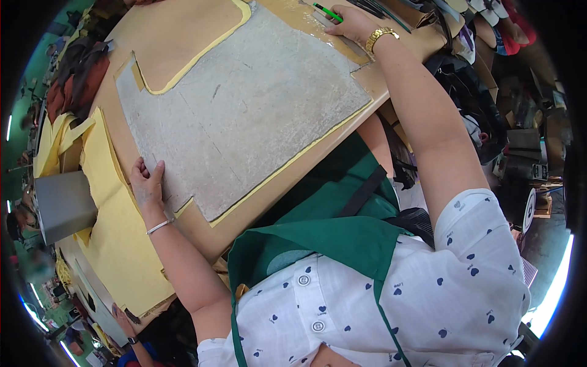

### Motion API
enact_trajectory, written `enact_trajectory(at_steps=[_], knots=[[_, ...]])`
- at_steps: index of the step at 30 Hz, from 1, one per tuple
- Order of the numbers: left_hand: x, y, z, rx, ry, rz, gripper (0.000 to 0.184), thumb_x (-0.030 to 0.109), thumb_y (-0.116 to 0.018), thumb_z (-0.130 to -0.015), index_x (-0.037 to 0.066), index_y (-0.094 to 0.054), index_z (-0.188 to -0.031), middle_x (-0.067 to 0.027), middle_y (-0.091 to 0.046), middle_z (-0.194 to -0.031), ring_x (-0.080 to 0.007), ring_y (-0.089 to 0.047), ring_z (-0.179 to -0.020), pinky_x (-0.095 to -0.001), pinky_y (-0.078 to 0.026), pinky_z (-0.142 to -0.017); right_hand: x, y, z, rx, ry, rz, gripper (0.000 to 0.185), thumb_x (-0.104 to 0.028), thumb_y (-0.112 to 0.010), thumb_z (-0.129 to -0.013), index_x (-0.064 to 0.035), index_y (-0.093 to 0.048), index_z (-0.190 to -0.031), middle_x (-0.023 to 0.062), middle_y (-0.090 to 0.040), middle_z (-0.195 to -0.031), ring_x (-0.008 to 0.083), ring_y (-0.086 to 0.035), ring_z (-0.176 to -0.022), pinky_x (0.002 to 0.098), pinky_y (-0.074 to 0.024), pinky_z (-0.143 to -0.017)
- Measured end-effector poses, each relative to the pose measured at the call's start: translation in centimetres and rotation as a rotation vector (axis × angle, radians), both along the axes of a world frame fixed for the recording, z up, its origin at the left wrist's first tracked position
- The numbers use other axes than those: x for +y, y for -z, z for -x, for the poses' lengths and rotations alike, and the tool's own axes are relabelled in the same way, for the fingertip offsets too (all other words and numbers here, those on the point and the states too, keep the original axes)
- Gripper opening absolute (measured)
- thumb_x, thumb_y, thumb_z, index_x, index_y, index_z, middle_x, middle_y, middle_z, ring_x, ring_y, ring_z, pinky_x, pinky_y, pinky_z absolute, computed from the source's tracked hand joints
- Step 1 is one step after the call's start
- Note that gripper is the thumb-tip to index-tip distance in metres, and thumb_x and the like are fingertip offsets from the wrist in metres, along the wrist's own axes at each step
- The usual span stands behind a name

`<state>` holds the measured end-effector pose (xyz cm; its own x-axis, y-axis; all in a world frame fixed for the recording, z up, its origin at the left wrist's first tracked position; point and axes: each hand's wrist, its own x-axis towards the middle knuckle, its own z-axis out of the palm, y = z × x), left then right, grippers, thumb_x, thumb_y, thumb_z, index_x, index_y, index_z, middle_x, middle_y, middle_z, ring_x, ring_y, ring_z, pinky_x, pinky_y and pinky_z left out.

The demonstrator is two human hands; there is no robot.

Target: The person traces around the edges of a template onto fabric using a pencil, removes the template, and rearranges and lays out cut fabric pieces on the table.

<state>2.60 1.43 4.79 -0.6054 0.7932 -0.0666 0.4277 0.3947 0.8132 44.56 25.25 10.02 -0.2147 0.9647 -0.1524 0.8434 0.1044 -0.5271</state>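
White short-sleeved shirt fabric point(342, 306) printed with dark hearts fills the near foreground, a dark green apron point(318, 241) folded across it. Beyond, a flat grey sheet with notched corners and a curved cutout point(244, 110) lies on a tan tabletop point(177, 37), its edges rimmed by a thin yellow layer point(174, 82) showing beneath. At far right, the person's right hand point(354, 25), a gold-toned wristwatch point(382, 38) at its wrist, grasps a slim green pen-like tool point(328, 13) between closed fingers, near the sheet's far right edge. At left, the left hand point(147, 186), above a silver-coloured bangle point(159, 227), rests at the sheet's left edge, unclenched, thumb parted from loosely bent fingers. Yellow cloth point(119, 214) drapes along the left side beside a grey box-like object point(64, 205), and another person's hand point(124, 322) appears at near left. "Love" can be read beside hearts on the shirt; lettering on goods at far right is too small to make out.
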Motion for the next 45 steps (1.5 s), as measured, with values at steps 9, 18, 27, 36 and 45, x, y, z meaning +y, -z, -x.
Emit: enact_trajectory(at_steps=[9, 18, 27, 36, 45], knots=[[0.0, -0.5, -0.9, 0.115, 0.048, -0.001, 0.060, 0.013, -0.070, -0.065, -0.009, -0.041, -0.114, -0.0153, -0.053, -0.103, -0.0200, -0.053, -0.090, -0.0294, -0.043, -0.079, 2.2, 3.6, -1.7, 0.018, -0.086, -0.179, 0.038, -0.020, -0.067, -0.070, -0.0018, -0.054, -0.101, 0.0090, -0.058, -0.090, 0.0176, -0.053, -0.084, 0.0276, -0.0401, -0.077], [-0.7, 0.5, 0.2, 0.330, -0.002, -0.047, 0.062, 0.024, -0.076, -0.055, -0.005, -0.051, -0.104, -0.0195, -0.051, -0.099, -0.0277, -0.054, -0.089, -0.0329, -0.045, -0.079, 3.1, 5.4, -2.3, 0.231, -0.082, -0.021, 0.039, -0.015, -0.067, -0.071, -0.0007, -0.052, -0.104, 0.0059, -0.053, -0.090, 0.0147, -0.049, -0.084, 0.0258, -0.0385, -0.078], [-0.9, 0.8, -0.1, 0.257, 0.035, -0.038, 0.067, 0.023, -0.073, -0.062, -0.007, -0.043, -0.114, -0.0175, -0.045, -0.107, -0.0242, -0.049, -0.098, -0.0317, -0.043, -0.083, 3.7, 5.1, -3.3, 0.280, -0.111, 0.073, 0.039, -0.013, -0.065, -0.074, 0.0022, -0.050, -0.106, 0.0040, -0.052, -0.089, 0.0118, -0.049, -0.081, 0.0228, -0.0387, -0.076], [-1.2, 0.3, -0.3, 0.299, 0.034, -0.012, 0.065, 0.021, -0.073, -0.062, -0.007, -0.044, -0.113, -0.0169, -0.046, -0.105, -0.0224, -0.050, -0.096, -0.0304, -0.044, -0.081, 3.6, 5.3, -3.3, 0.284, -0.082, 0.031, 0.037, -0.013, -0.064, -0.075, 0.0015, -0.051, -0.107, 0.0030, -0.052, -0.090, 0.0101, -0.048, -0.080, 0.0228, -0.0397, -0.075], [-1.0, 1.0, -0.2, 0.342, 0.033, -0.094, 0.053, 0.008, -0.072, -0.059, -0.010, -0.048, -0.103, -0.0130, -0.056, -0.089, -0.0187, -0.056, -0.081, -0.0285, -0.046, -0.072, 3.7, 5.8, -3.7, 0.245, -0.022, 0.022, 0.043, -0.008, -0.066, -0.071, 0.0000, -0.050, -0.110, 0.0070, -0.054, -0.100, 0.0155, -0.050, -0.091, 0.0273, -0.0392, -0.083]])
